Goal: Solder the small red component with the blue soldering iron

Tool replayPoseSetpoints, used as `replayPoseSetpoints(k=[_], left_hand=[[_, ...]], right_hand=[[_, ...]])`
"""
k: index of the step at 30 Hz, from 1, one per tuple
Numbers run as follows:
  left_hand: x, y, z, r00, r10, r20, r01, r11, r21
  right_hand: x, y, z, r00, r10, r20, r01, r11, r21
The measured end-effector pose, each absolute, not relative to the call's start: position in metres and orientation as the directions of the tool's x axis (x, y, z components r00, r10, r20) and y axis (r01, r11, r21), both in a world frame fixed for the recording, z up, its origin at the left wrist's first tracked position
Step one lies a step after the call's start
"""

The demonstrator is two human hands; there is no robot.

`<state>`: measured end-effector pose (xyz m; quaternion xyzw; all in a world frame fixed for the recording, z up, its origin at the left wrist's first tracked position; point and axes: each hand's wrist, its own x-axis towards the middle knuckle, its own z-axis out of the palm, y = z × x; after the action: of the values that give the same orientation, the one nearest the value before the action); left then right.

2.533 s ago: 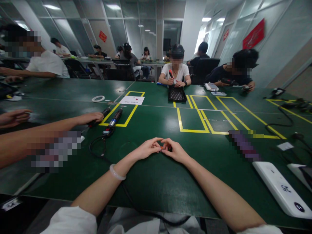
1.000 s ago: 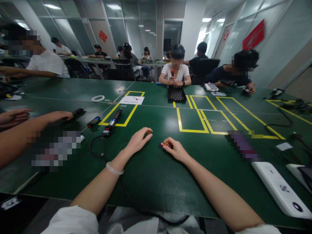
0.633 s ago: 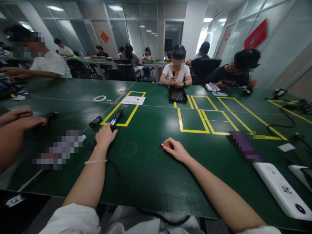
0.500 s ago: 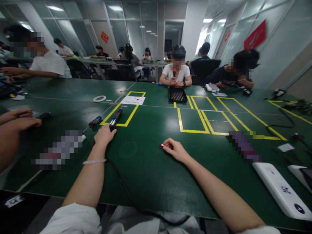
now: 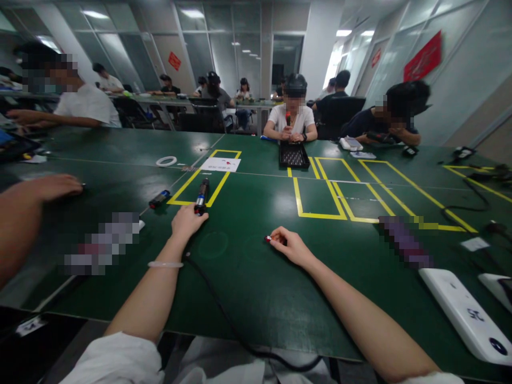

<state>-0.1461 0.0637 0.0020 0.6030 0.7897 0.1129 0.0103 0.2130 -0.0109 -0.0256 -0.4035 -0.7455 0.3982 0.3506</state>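
Observation:
My left hand (image 5: 187,223) is closed around the near end of a black cylindrical tool with a silver and blue band (image 5: 201,195). The tool points away from me, over the near edge of a yellow taped rectangle (image 5: 221,186). My right hand (image 5: 288,244) rests on the green table, thumb and fingers pinching a small red and white piece (image 5: 268,239). Too little of that piece shows to tell its kind. Left of my left hand lies a shorter black and blue cylinder (image 5: 159,199).
A black cable (image 5: 216,301) runs from near my left wrist over the table edge. At right lies a white power bank (image 5: 464,314) beside a blurred phone (image 5: 406,242). A co-worker's hand (image 5: 60,186) reaches in from the left. Ahead are a white sheet (image 5: 220,164) and a black tray (image 5: 294,156).
My left hand has moved right with the cylindrical tool, which now points more directly away from me. The right hand keeps its pinch. The co-worker's hand at left has reached further in.

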Motion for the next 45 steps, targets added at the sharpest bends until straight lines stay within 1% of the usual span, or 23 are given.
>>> replayPoseSetpoints(k=[4,11,15,19,23,32,38,45], left_hand=[[-0.112,0.054,0.003,-0.161,0.978,0.135,0.971,0.133,0.197],[-0.042,0.026,0.004,0.123,0.977,0.176,0.968,-0.157,0.195],[-0.013,0.011,0.002,0.245,0.954,0.172,0.93,-0.281,0.237],[0.003,0.0,0.0,0.328,0.93,0.168,0.889,-0.364,0.277],[0.009,-0.006,0.001,0.38,0.911,0.16,0.87,-0.411,0.271],[0.018,-0.019,0.006,0.468,0.865,0.184,0.856,-0.495,0.151],[0.021,-0.021,0.007,0.487,0.849,0.206,0.849,-0.515,0.115],[0.025,-0.021,0.003,0.438,0.872,0.219,0.885,-0.461,0.064]], right_hand=[[0.212,-0.01,-0.026,-0.425,0.883,0.2,0.324,0.355,-0.877],[0.212,-0.01,-0.027,-0.423,0.879,0.217,0.325,0.371,-0.87],[0.212,-0.011,-0.026,-0.413,0.88,0.235,0.332,0.386,-0.861],[0.213,-0.011,-0.027,-0.401,0.881,0.251,0.339,0.397,-0.853],[0.213,-0.009,-0.03,-0.397,0.878,0.266,0.354,0.414,-0.839],[0.21,-0.006,-0.036,-0.418,0.872,0.255,0.475,0.449,-0.757],[0.209,-0.007,-0.034,-0.435,0.857,0.276,0.417,0.464,-0.782],[0.212,-0.01,-0.031,-0.459,0.822,0.337,0.423,0.536,-0.73]])
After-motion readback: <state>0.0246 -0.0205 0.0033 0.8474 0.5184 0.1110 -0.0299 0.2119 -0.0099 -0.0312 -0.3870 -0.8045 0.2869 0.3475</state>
